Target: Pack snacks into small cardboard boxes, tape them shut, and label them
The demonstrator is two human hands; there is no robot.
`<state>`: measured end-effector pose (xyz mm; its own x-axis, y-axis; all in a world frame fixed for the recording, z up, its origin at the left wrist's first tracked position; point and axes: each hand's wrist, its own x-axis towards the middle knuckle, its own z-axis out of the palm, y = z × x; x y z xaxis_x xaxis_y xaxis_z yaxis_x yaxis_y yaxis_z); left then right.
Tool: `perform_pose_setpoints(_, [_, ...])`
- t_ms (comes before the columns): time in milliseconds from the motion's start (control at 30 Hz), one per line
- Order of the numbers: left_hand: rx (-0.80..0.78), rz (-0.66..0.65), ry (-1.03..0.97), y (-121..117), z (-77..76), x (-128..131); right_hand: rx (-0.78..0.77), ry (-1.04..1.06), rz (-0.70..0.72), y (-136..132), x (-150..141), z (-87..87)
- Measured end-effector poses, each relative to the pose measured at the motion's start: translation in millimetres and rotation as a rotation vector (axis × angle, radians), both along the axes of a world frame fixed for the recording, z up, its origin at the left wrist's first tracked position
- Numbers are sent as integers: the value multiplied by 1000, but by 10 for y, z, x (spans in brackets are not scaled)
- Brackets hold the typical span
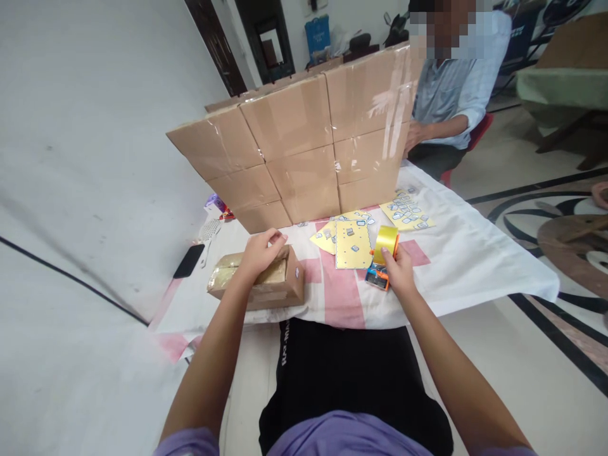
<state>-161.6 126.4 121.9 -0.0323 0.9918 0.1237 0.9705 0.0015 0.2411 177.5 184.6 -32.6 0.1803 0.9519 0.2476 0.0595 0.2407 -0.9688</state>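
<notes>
My right hand [399,269] is wrapped around a tape dispenser [377,277] with orange parts and a roll of yellowish tape [386,243]. It is at the right of the yellow printed sheets. My left hand [263,250] is over the top of a small cardboard box [278,292], its fingers curled in toward the thumb. What those fingers hold, if anything, is too small to make out. Clear, shiny tape covers part of the box top, and my left forearm hides some of it.
A large taped cardboard panel [301,177] stands across the table. Yellow printed sheets [352,253] lie before it on the white and pink tablecloth [456,253]. A black phone [189,261] rests by the left wall. Another person [441,101] sits behind the panel, a hand at its right edge.
</notes>
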Motion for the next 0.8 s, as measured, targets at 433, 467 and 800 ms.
perform_pose_setpoints(433, [-73,-13,54,181,-7,0,-44,77,2,36,10,-84])
perform_pose_setpoints(467, [-60,-9,49,250,18,-1,-45,81,7,40,11,-84])
perform_pose_setpoints(800, [26,-90,-34,876,49,354,-64,134,26,61,18,-133])
